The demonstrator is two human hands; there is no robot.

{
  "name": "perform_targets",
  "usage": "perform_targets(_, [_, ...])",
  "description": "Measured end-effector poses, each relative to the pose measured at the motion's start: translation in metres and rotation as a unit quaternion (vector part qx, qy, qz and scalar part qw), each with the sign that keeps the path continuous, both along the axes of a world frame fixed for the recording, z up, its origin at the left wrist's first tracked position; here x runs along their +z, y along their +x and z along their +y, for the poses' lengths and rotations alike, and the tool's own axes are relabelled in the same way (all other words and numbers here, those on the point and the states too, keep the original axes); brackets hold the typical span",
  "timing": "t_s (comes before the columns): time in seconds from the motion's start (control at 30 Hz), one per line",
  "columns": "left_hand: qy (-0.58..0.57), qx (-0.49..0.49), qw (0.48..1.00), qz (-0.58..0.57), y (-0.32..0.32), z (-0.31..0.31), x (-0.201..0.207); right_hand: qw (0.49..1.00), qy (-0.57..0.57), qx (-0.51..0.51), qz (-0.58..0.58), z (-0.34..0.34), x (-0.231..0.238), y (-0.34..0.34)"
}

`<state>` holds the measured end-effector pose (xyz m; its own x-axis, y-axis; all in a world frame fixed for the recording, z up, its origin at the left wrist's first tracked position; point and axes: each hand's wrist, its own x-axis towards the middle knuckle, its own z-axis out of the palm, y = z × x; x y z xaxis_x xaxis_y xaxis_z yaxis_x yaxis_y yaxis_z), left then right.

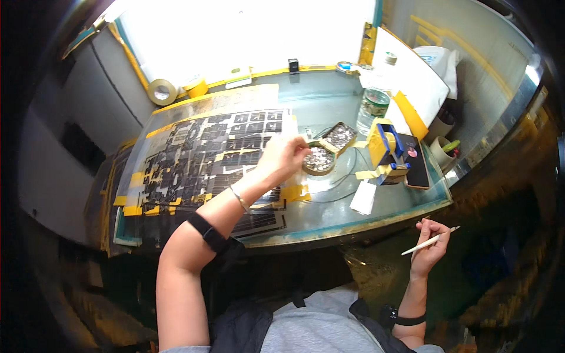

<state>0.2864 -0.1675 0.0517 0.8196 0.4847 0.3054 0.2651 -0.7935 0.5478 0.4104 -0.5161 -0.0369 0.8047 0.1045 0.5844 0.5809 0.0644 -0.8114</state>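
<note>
My left hand (285,155) reaches over the glass table, its fingers drawn together at the near left rim of a round tin (319,160) full of small shiny pieces. Whether anything sits in that pinch is too small to tell. Touching the round tin is a rectangular box (339,136) of similar silvery bits. To the left, below a clear sheet, lie black film pieces (206,153) in a grid, fixed with yellow tape. My right hand (430,244) is off the table's front edge, closed around a slim white pen-like knife (421,244), with its tip pointing up right.
A tape dispenser (384,144) with yellow tape stands right of the tins, beside a dark phone (416,165). Behind it is a glass jar (374,105). White paper slips (364,197) lie nearer the front. Tape rolls (162,92) line the back left, below a bright panel (247,35).
</note>
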Motion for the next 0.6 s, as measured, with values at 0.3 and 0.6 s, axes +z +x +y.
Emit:
perform_targets(0.3, [-0.280, 0.007, 0.959, 0.052, 0.003, -0.002, -0.016, 0.957, -0.100, -0.268, -0.047, -0.027, -0.034, 0.053])
perform_targets(0.6, [0.026, -0.102, 0.994, 0.020, -0.100, -0.055, 0.019, 0.971, -0.142, -0.190, -0.040, -0.014, -0.044, 0.031])
